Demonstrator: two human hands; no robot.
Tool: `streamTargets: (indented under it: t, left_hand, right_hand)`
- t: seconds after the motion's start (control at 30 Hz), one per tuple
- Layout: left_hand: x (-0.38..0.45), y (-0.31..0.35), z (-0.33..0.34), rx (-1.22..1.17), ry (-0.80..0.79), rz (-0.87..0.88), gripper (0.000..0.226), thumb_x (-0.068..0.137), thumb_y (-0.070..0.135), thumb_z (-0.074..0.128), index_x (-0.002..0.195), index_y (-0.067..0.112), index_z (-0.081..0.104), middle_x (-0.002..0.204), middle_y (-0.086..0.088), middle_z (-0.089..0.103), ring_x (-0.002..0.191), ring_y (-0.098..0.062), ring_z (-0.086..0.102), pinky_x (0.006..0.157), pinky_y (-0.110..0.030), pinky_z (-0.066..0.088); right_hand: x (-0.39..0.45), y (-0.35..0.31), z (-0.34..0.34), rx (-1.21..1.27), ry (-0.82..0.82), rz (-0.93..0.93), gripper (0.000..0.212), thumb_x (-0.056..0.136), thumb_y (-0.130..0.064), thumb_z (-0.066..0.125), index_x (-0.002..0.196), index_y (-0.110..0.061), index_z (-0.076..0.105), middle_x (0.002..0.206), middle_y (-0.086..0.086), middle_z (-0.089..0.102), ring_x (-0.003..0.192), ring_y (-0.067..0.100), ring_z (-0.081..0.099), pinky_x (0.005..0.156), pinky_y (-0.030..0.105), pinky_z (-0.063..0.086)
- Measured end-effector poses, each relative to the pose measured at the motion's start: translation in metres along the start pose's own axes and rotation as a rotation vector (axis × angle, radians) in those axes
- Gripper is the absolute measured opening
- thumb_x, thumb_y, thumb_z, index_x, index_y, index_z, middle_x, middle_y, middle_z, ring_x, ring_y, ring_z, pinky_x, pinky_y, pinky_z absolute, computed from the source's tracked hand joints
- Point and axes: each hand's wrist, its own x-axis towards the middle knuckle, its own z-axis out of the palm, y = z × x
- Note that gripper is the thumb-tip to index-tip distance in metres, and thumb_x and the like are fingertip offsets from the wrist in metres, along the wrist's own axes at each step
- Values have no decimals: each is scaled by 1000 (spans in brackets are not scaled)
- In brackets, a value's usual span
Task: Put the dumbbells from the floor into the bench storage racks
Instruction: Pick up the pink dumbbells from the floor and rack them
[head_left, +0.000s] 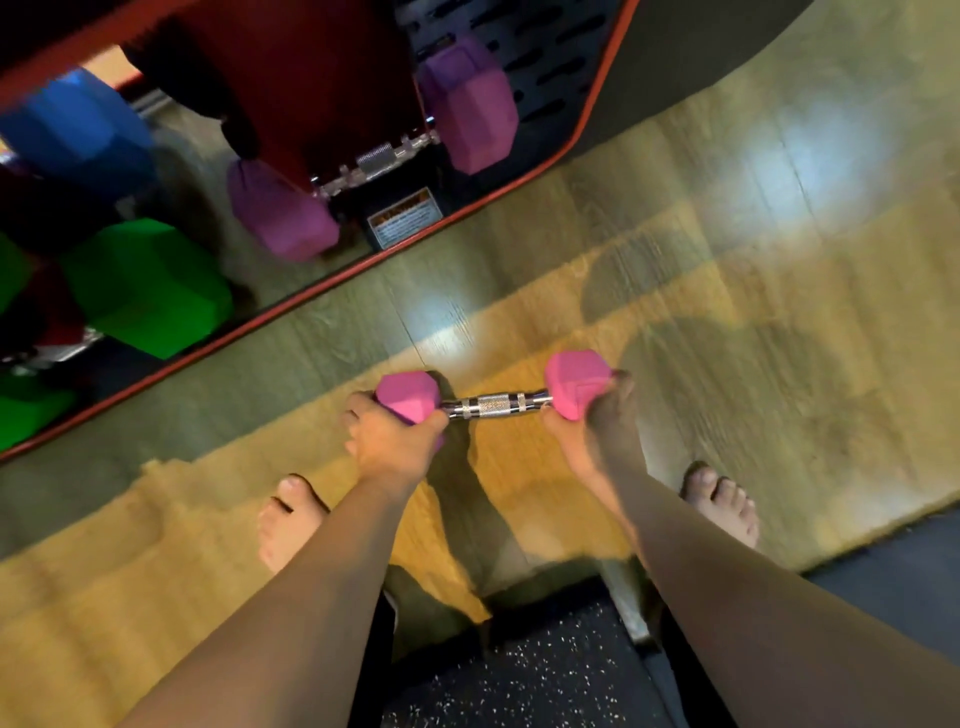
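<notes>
Dumbbell (493, 397) in pink is held level between both hands, above the wooden floor (727, 260) and in front of the bare feet. Left hand (395, 441) has its fingers curled around the left pink head, and right hand (597, 431) grips the right head in the same way, so the knurled metal handle between them is free. It looks small, so I judge it rather light, but it is stiff and dense, and the coated heads are smooth and a little wide for the fingers. Holding by the heads with two hands is steady enough; for one hand the knurled handle would give a safer grip, because the metal there is rough. Ahead of the left hand and further away is the bench (332, 78), where a purple dumbbell (374, 156) already lies across the rack. Beyond the left hand, to the side, green (150, 286) and blue (78, 130) heads are also stored. The pink one is well apart from the rack and not yet placed.
</notes>
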Motion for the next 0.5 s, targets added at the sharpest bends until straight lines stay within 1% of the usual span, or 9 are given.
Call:
streamTargets:
  t: [0.07, 0.13, 0.2, 0.27, 0.33, 0.37, 0.43, 0.5]
  left_hand:
    - [0, 1, 0, -7, -5, -6, 86, 61, 39, 84, 122, 1, 37, 123, -17, 41, 113, -40, 44, 99, -49, 40]
    - [0, 3, -1, -6, -4, -29, 87, 60, 39, 84, 122, 2, 37, 124, -16, 40, 112, -41, 43, 97, -45, 41]
    - [-1, 5, -2, -4, -1, -38, 87, 58, 39, 85, 121, 2, 38, 124, -15, 40, 112, -40, 42, 93, -42, 39]
    - [-1, 6, -4, -11, 15, -37, 85, 56, 39, 86, 119, 3, 40, 123, -14, 41, 111, -38, 43, 89, -38, 38]
    - [-5, 9, -9, -37, 44, -26, 83, 54, 39, 86, 116, 5, 44, 120, -12, 43, 108, -35, 43, 86, -35, 37]
    - [-7, 11, -12, -47, 59, -18, 82, 53, 39, 85, 115, 5, 45, 118, -11, 44, 107, -35, 43, 86, -35, 39]
    - [-13, 14, -20, -59, 93, 2, 81, 51, 40, 85, 113, 4, 46, 116, -12, 45, 105, -35, 44, 91, -41, 42]
    - [-20, 19, -34, -89, 122, 26, 80, 51, 39, 85, 111, 4, 46, 114, -11, 45, 104, -35, 44, 90, -43, 42]
  right_hand:
    - [0, -1, -1, 17, -2, 4, 63, 75, -19, 76, 118, -6, 32, 115, 10, 44, 89, 23, 51, 70, 29, 36]
    - [3, -4, 0, 8, 13, 18, 58, 74, -17, 76, 110, -6, 32, 114, 13, 44, 87, 25, 49, 70, 31, 34]
    - [5, -5, 1, -20, 29, 35, 59, 72, -16, 78, 103, -10, 29, 112, 14, 44, 87, 25, 46, 72, 30, 33]
    - [8, -7, 1, -41, 35, 36, 60, 70, -17, 79, 98, -12, 26, 110, 16, 47, 87, 27, 49, 71, 32, 35]
    - [9, -9, -2, -36, 34, 20, 58, 70, -17, 78, 97, -11, 27, 108, 19, 51, 87, 32, 56, 67, 34, 41]
    - [9, -12, -5, -39, 34, 10, 58, 71, -18, 78, 97, -12, 27, 107, 19, 51, 86, 32, 56, 63, 32, 41]
    - [5, -19, -11, -46, 38, -5, 60, 70, -21, 79, 100, -13, 28, 107, 15, 51, 81, 26, 55, 57, 28, 34]
    - [-1, -31, -18, -28, 56, -35, 62, 68, -23, 81, 102, -13, 31, 108, 11, 50, 82, 21, 53, 59, 28, 32]
